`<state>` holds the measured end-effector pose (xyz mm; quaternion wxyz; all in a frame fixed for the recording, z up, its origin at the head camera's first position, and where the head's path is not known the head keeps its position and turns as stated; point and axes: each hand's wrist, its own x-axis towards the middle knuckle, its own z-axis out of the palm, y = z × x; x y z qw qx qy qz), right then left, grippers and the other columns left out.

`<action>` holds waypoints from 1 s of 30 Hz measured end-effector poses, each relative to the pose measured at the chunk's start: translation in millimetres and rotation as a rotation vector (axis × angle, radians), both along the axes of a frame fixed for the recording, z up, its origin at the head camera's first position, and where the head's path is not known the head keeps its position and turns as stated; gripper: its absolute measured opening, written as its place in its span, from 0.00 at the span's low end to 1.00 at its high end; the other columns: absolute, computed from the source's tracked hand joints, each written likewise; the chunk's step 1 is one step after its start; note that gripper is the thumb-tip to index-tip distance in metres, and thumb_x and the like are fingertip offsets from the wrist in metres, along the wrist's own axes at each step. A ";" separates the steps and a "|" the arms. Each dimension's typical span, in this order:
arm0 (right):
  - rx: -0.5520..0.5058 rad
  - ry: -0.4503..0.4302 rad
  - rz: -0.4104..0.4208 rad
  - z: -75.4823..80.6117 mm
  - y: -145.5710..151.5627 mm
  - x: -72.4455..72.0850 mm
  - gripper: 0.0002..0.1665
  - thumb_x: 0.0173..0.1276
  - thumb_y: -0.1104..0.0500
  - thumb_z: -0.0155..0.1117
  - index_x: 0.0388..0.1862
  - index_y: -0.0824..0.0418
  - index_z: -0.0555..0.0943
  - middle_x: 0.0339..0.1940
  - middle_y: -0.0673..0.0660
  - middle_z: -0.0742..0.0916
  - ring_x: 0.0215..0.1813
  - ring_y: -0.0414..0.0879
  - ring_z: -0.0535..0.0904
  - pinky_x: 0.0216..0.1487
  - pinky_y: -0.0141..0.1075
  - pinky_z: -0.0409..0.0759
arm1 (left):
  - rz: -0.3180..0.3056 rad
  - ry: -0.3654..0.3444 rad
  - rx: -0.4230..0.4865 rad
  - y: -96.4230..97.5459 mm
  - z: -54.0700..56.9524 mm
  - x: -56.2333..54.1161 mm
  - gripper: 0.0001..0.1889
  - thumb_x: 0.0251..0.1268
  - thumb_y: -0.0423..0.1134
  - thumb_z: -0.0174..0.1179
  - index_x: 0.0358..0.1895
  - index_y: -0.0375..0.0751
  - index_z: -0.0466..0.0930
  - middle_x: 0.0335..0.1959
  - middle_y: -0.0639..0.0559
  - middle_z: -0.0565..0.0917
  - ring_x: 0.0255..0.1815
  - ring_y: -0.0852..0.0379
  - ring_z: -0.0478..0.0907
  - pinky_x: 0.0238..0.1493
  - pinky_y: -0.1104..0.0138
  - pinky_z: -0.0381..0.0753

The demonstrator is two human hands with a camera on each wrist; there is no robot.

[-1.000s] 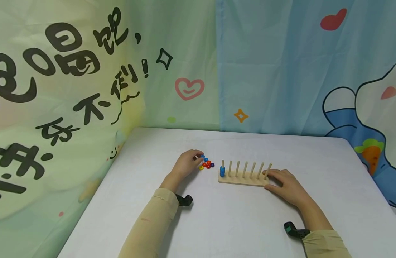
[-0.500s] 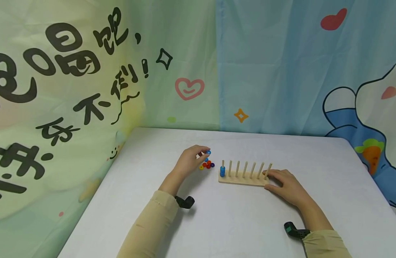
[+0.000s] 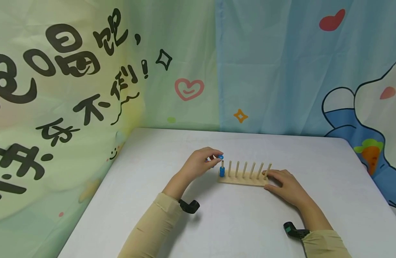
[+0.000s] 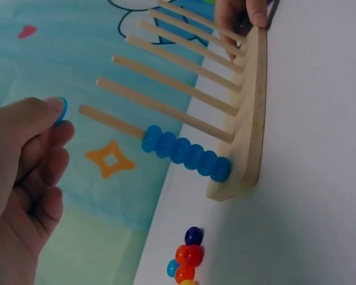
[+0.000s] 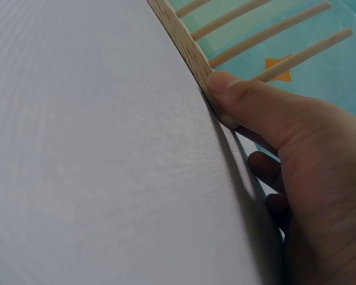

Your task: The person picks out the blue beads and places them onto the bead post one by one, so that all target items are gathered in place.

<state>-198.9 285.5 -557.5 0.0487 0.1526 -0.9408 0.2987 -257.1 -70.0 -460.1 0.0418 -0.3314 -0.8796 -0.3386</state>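
Between thumb and fingertip, my left hand (image 3: 202, 162) pinches a blue bead (image 3: 220, 157) just above the leftmost peg of a wooden peg board (image 3: 243, 181). That peg carries a stack of several blue beads (image 4: 187, 153), its bare tip showing above them; the other pegs hold no beads. My right hand (image 3: 286, 184) grips the board's right end, with the thumb (image 5: 222, 83) on its near edge in the right wrist view.
Loose beads lie on the white table (image 3: 243, 222) left of the board: a dark blue one (image 4: 194, 236), red ones (image 4: 193, 256), a light blue one (image 4: 172, 268) and a yellow one partly cut off. A printed curtain (image 3: 265, 71) hangs behind the table.
My left hand has lifted a blue bead from the loose beads and carried it right, to above the leftmost peg. The right hand and the board have stayed in place.
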 end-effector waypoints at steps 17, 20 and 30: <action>0.017 -0.001 -0.010 -2.3 0.1 -0.8 0.31 0.63 0.43 0.71 0.61 0.55 0.79 0.59 0.61 0.83 0.62 0.58 0.72 0.63 0.60 0.67 | -0.019 -0.055 -0.043 5.4 -13.2 1.2 0.14 0.71 0.45 0.61 0.55 0.48 0.84 0.43 0.57 0.85 0.38 0.64 0.78 0.39 0.74 0.77; 0.019 -0.010 -0.008 -1.5 0.0 -1.2 0.31 0.63 0.43 0.70 0.62 0.55 0.78 0.60 0.61 0.83 0.62 0.58 0.72 0.63 0.59 0.67 | -0.018 -0.068 -0.047 5.0 -17.3 1.1 0.14 0.70 0.45 0.61 0.55 0.48 0.84 0.44 0.56 0.85 0.39 0.64 0.78 0.39 0.75 0.77; 0.011 -0.039 -0.017 -0.7 -0.4 -0.9 0.33 0.64 0.42 0.70 0.63 0.56 0.78 0.61 0.61 0.81 0.63 0.58 0.71 0.64 0.60 0.66 | -0.011 -0.108 -0.054 4.9 -27.9 -0.7 0.13 0.69 0.44 0.62 0.53 0.48 0.84 0.45 0.56 0.85 0.40 0.63 0.79 0.39 0.74 0.77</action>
